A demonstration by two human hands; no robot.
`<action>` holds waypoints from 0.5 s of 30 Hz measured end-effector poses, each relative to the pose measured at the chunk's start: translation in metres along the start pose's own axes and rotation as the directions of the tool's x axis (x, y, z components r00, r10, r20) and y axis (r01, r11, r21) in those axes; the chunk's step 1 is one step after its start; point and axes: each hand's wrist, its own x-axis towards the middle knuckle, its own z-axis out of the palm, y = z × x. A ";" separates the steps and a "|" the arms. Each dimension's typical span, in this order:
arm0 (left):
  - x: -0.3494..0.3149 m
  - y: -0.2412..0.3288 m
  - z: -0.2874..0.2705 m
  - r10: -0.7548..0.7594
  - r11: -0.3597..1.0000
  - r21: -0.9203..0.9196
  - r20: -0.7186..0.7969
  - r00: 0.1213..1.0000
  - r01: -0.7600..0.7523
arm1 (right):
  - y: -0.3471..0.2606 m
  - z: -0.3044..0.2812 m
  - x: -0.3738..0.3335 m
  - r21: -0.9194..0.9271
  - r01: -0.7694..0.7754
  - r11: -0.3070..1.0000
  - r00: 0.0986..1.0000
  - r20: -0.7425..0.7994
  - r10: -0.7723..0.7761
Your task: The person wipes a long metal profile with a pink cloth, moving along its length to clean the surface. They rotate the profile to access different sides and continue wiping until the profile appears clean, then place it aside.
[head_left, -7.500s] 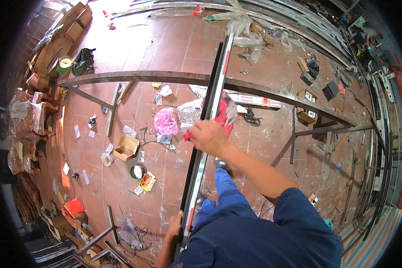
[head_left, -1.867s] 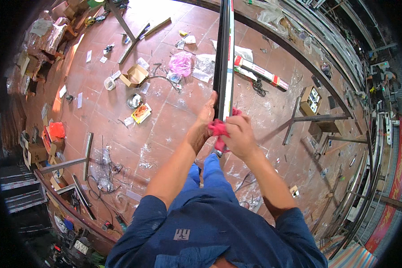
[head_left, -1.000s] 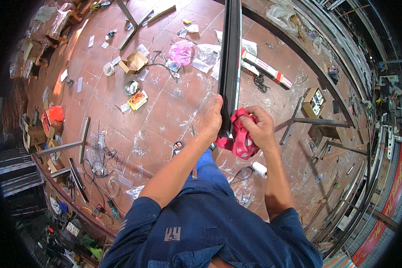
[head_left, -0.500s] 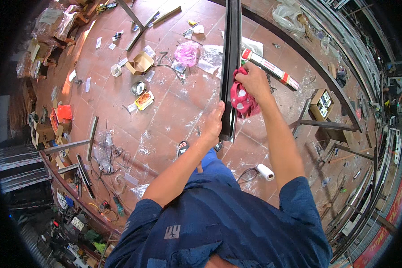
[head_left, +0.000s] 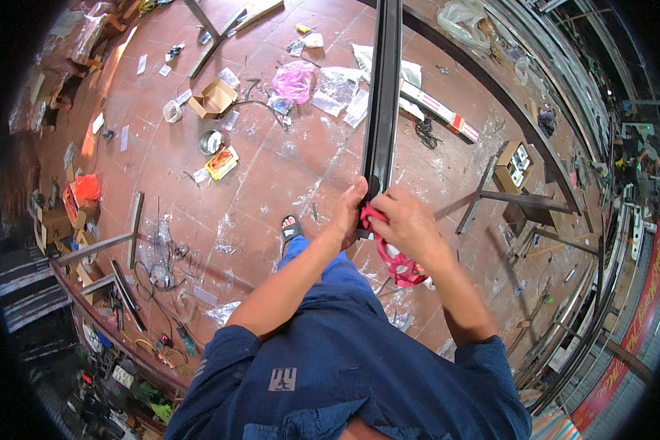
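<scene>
Two bare hands meet at the near end of a long dark bar at the centre of the frame, its long axis running almost straight up the picture to the top edge with a slight lean to the right. The left hand lies against the bar's left side, thumb uppermost; its other fingers are largely hidden, so how tightly it closes cannot be told. From the right, the right hand grips a bunched red cloth with pale spots, pressed in at the bar's near end, while the loose part hangs toward the lower edge of the frame. Neither hand is clearly the nearer: both are at the same end, one on each flank, and the rest of the bar stretches away from them up the frame. Near the top edge, the bar crosses over a curved-looking brown beam that sweeps down the right of the picture. On the tiled floor, a long white-and-red carton lies right of the bar, a pink plastic bag to its left.
</scene>
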 end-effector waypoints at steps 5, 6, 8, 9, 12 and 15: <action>0.021 -0.021 -0.046 0.276 0.950 0.178 -0.089 0.957 -0.258 | -0.005 0.020 0.066 -0.193 -0.146 0.970 0.985 -0.116 0.125; 0.016 -0.016 -0.048 0.282 0.941 0.219 -0.092 0.955 -0.257 | 0.004 0.017 0.090 -0.227 -0.139 0.964 0.977 -0.192 0.096; -0.002 0.000 -0.051 0.293 0.919 0.302 -0.094 0.952 -0.253 | 0.016 0.008 0.139 -0.274 -0.172 0.946 0.947 -0.312 0.082; -0.004 0.006 -0.064 0.200 0.950 0.261 -0.086 0.976 -0.171 | 0.011 0.005 0.161 -0.311 -0.197 0.930 0.928 -0.366 0.075; 0.000 0.018 -0.106 0.038 0.989 0.144 -0.121 0.992 -0.020 | -0.002 0.010 0.183 -0.345 -0.027 0.938 0.952 -0.296 -0.081; -0.006 0.041 -0.111 -0.026 0.999 0.031 -0.149 0.989 0.031 | -0.027 0.037 0.157 -0.404 0.151 0.902 0.963 -0.147 -0.227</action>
